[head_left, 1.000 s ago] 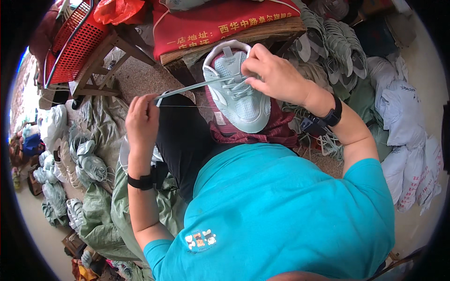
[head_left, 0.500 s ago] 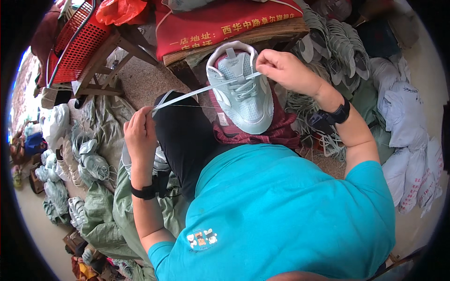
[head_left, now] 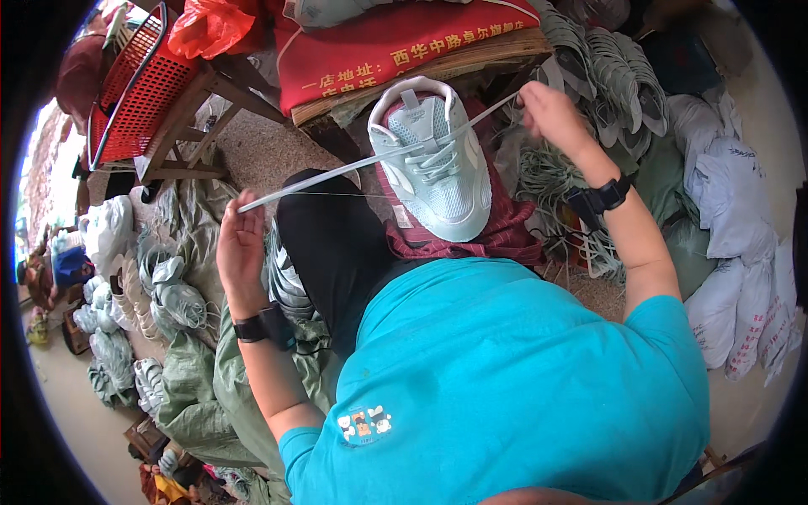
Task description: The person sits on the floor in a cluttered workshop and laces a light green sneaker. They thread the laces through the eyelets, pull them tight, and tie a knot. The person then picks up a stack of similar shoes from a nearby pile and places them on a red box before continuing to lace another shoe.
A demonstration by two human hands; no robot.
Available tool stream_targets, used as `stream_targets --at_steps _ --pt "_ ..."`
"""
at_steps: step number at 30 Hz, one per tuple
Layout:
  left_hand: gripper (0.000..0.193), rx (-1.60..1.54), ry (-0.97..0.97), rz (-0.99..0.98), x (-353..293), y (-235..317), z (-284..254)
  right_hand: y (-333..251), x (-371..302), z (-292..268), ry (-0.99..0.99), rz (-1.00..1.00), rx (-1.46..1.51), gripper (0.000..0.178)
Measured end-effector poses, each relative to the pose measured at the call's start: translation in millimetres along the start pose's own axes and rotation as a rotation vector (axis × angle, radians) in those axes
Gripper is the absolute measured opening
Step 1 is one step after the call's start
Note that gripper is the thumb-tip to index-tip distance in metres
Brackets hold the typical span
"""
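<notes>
A pale mint sneaker (head_left: 450, 198) rests on a dark red cloth (head_left: 509, 227) over my lap, its toe toward me. Its lower eyelets are threaded, and a flat pale shoelace (head_left: 337, 171) runs out taut to both sides across the tongue. My left hand (head_left: 242, 244) is closed on the lace's left end, out beyond my dark-trousered knee. To the upper right, my right hand (head_left: 551, 116), a little blurred, pinches the other end. Neither hand touches the shoe.
A wooden stool (head_left: 421, 76) with a red printed cover stands just beyond the shoe. A red plastic basket (head_left: 143, 93) sits on a wooden stand at upper left. Bundled shoe uppers (head_left: 627, 84), loose laces (head_left: 547, 181) and white sacks (head_left: 732, 202) lie on the right; green sacks (head_left: 189, 370) lie left.
Both hands have moved apart, the left slightly outward and the right outward and up. The lace now stretches farther on each side; the shoe stays nearly in place.
</notes>
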State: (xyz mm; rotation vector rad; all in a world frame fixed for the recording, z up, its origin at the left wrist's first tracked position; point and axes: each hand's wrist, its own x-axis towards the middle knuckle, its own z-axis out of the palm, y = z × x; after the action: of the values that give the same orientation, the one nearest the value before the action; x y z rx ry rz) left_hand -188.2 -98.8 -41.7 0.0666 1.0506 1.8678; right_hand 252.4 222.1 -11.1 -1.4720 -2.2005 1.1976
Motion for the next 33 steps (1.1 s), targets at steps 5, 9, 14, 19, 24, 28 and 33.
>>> stream_targets --at_steps 5,9,14,19,24,28,33 --pt "0.016 -0.349 0.055 -0.033 18.1 30.7 -63.7 45.5 26.4 -42.1 0.047 0.157 1.419 0.017" --pt "0.019 -0.027 0.203 0.142 12.1 46.1 -117.1 107.1 43.7 -103.1 0.410 0.164 1.538 0.022" --pt "0.033 0.619 0.262 0.449 -8.6 30.8 -28.8 74.6 16.0 -90.0 0.494 0.156 1.080 0.024" --pt "0.029 0.764 -0.081 0.392 -22.3 -28.5 98.7 -46.4 -34.1 7.5 -0.019 -0.036 0.583 0.040" --pt "0.013 0.613 -0.262 0.247 -20.6 -91.9 148.6 -66.8 -36.7 52.9 -0.203 -0.273 0.348 0.014" --pt "0.016 0.673 -0.325 0.071 -23.6 -116.8 156.9 -64.8 -28.7 53.3 -0.216 -0.339 0.244 0.014" --pt "0.018 0.722 -0.337 -0.010 -23.8 -116.9 160.7 -76.4 -21.1 40.1 -0.327 -0.214 0.133 0.013"
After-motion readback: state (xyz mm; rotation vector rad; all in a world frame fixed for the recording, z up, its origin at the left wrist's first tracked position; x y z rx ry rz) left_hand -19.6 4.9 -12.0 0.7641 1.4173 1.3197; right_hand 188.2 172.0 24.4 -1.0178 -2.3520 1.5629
